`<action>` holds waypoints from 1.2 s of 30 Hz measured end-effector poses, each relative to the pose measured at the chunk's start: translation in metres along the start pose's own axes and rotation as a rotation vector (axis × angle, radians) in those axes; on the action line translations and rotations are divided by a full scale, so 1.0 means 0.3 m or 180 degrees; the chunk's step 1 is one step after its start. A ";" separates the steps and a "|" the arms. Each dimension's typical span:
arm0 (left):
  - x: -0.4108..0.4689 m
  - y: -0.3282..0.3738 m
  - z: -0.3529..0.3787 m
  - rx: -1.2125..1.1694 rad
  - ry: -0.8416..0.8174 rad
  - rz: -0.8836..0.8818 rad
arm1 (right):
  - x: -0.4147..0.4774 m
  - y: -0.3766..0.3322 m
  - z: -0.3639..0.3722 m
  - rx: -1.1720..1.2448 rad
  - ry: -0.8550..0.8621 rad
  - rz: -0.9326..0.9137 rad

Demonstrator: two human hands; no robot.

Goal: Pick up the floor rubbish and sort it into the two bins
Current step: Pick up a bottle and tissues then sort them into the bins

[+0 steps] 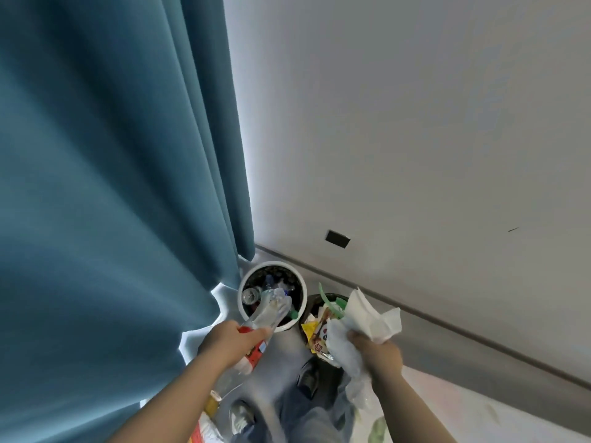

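in corner, at foot of curtain: left bin, just beside right bin, both near wall. on wall behind: socket. over left bin's near rim: bottle, gripped in left hand. over right bin: tissue, gripped in right hand. inside right bin: wrappers.

A teal curtain hangs in folds on the left, light glowing along its edge against a plain white wall, which carries a small black socket plate just above the grey skirting board meeting the pale floor.
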State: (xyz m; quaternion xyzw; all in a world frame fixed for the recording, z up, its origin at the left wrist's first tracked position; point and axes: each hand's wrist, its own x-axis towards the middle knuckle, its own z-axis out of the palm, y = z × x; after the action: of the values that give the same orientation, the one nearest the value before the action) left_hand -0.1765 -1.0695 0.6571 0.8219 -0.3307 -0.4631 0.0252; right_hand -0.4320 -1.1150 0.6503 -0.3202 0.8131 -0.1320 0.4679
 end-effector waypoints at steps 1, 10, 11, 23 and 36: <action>0.010 0.023 0.013 0.0054 -0.0029 -0.0030 | 0.020 0.000 -0.020 -0.0052 -0.0003 -0.0003; 0.117 0.195 0.113 -0.0007 -0.0162 -0.0168 | 0.237 -0.041 -0.097 0.0041 -0.0131 0.0137; 0.137 0.205 0.123 -0.0006 -0.0154 -0.0172 | 0.258 -0.049 -0.093 0.0089 -0.0154 0.0156; 0.496 0.228 0.229 -0.0018 -0.0437 -0.0519 | 0.536 -0.085 0.068 0.0035 -0.0235 0.0453; 1.005 0.243 0.420 -0.0393 -0.1016 -0.0941 | 0.891 0.064 0.321 0.0299 -0.0026 0.0892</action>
State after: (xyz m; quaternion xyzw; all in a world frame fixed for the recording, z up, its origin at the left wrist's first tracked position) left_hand -0.2061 -1.2638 0.3862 0.7747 -0.1774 -0.6053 -0.0453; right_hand -0.4537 -1.2645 0.4090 -0.1818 0.8409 -0.1021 0.4995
